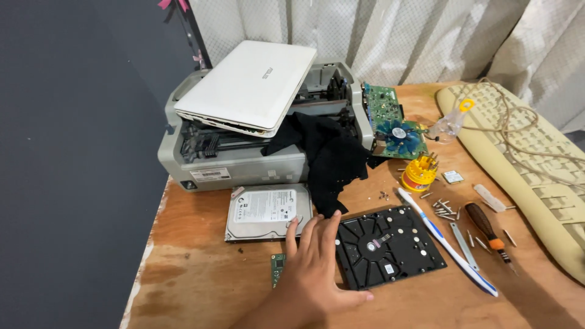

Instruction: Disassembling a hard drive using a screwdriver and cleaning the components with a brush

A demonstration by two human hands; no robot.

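- Head view: one hand, side unclear, fingers spread flat on desk, holding nothing.
- Fingertips touch silver drive.
- Black drive just beside thumb.
- Small green board at hand's other side.

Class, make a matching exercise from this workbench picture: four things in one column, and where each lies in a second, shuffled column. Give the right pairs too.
Things:
1. white laptop
2. black cloth
3. toothbrush
4. yellow bit holder

Places:
A. just right of the black hard drive
B. in front of the green circuit board with the blue fan
C. on top of the grey printer
D. hanging over the printer's front edge

Pairs: 1-C, 2-D, 3-A, 4-B
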